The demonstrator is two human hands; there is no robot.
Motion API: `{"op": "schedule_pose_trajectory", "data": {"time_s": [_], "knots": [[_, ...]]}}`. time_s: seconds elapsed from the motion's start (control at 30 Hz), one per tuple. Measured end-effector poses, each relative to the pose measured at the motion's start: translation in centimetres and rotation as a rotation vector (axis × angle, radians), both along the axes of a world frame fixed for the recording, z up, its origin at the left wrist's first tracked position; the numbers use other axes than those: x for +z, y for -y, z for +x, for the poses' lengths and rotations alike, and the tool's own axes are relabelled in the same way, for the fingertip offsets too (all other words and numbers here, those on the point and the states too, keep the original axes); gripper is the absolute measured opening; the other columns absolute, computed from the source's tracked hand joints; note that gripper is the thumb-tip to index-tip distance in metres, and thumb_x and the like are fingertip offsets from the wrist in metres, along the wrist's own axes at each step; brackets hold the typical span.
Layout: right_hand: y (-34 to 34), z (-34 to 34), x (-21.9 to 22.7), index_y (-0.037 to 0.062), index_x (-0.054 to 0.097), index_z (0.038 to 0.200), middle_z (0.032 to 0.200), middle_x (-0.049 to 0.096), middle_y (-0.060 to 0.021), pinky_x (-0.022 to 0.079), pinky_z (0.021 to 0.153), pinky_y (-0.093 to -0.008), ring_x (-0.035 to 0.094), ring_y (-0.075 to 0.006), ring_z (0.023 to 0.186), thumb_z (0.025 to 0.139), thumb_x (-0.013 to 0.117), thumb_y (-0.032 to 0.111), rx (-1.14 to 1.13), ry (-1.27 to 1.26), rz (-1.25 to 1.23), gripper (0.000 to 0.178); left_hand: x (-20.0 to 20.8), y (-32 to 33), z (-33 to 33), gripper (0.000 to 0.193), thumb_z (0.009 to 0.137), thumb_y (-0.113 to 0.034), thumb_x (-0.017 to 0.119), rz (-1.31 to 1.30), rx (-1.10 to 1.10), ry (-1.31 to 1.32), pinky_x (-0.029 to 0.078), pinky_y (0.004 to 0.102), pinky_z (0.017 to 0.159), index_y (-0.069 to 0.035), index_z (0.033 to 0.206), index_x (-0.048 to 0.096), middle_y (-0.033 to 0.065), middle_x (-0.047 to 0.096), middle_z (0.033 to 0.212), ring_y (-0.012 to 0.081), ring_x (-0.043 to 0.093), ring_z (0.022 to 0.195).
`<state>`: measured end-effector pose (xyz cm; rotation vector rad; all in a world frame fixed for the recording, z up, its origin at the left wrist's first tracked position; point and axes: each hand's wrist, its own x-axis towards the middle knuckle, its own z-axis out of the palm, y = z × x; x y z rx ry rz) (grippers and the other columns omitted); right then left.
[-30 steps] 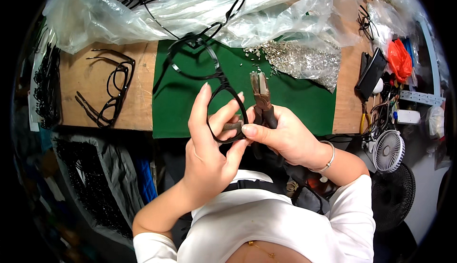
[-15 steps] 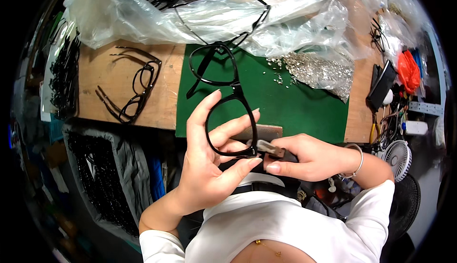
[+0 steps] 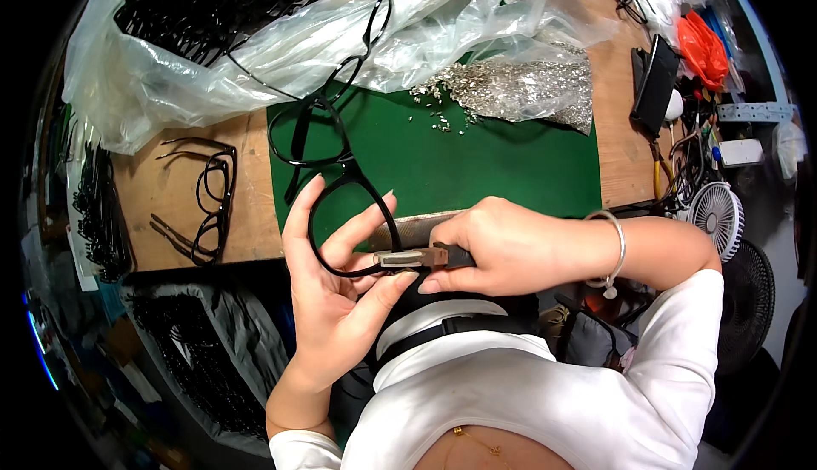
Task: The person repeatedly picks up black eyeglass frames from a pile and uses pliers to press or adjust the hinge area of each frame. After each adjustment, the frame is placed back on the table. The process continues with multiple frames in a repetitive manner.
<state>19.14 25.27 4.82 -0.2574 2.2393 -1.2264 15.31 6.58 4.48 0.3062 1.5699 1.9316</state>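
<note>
My left hand [image 3: 340,308] holds a black eyeglass frame [image 3: 348,166] upright by its near rim, thumb and fingertips around the lower corner. Gripped in my right hand [image 3: 519,249] are pliers [image 3: 410,257] with metal jaws, a brownish joint and a dark handle. Their jaws lie across the rim's near outer corner, by my left thumb; whether they clamp it, I cannot tell. Behind the far rim, more black frame parts overlap the view. A green mat [image 3: 442,172] lies beyond my hands.
Another black eyeglass frame [image 3: 223,202] rests on the wooden tabletop at left. A clear plastic bag [image 3: 255,74] and many dark frames [image 3: 204,11] lie at the back. Small silvery parts [image 3: 528,87] spill onto the mat. A phone [image 3: 657,87] and small fan [image 3: 717,215] are at right.
My right hand has brought the pliers' jaws leftward over the near corner of the eyeglass frame. The surroundings have shifted left in view. My left hand keeps its hold.
</note>
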Motion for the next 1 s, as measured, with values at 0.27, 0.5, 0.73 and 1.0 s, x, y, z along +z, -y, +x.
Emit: {"op": "schedule_pose_trajectory", "data": {"time_s": [0.27, 0.5, 0.73, 1.0], "knots": [[-3.2, -0.3, -4.3, -0.0017, 0.058, 0.088, 0.076, 0.06, -0.0205, 0.046, 0.065, -0.0385, 0.059, -0.0345, 0.073, 0.077, 0.059, 0.026, -0.34, -0.097, 0.186, 0.029, -0.5, -1.2, 0.0, 0.084, 0.069, 0.01, 0.061, -0.128, 0.035, 0.03, 0.046, 0.0165, 0.065, -0.009, 0.133, 0.01, 0.0171, 0.049, 0.115, 0.0057, 0.054, 0.072], [-5.1, -1.7, -6.6, -0.0019, 0.052, 0.078, 0.074, 0.056, -0.0201, 0.043, 0.065, -0.0435, 0.055, -0.0372, 0.073, 0.072, 0.057, 0.008, -0.489, -0.344, 0.358, 0.013, -2.6, 1.3, 2.7, 0.064, 0.078, 0.007, 0.052, 0.001, 0.059, -0.041, 0.043, 0.0189, 0.066, -0.007, 0.126, 0.012, 0.0205, 0.051, 0.102, 0.0071, 0.052, 0.066], [-4.7, -2.3, -7.9, -0.0022, 0.05, 0.077, 0.072, 0.053, -0.0197, 0.04, 0.062, -0.0428, 0.051, -0.0377, 0.07, 0.075, 0.057, 0.009, -0.49, -0.367, 0.55, 0.014, -2.1, 1.4, 2.2, 0.082, 0.073, 0.01, 0.055, 0.045, 0.074, 0.158, 0.046, 0.0303, 0.081, -0.01, 0.132, 0.003, 0.0214, 0.048, 0.11, 0.017, 0.058, 0.085], [-4.3, -2.7, -7.2, -0.0026, 0.05, 0.078, 0.073, 0.053, -0.021, 0.041, 0.062, -0.0426, 0.052, -0.0385, 0.07, 0.076, 0.058, 0.012, -0.498, -0.322, 0.558, 0.017, -2.8, 0.4, 1.1, 0.015, 0.092, -0.015, 0.041, -0.006, -0.126, 0.378, 0.044, 0.0219, 0.07, -0.001, 0.093, 0.046, 0.0096, 0.055, 0.093, 0.0106, 0.057, 0.079]]}}
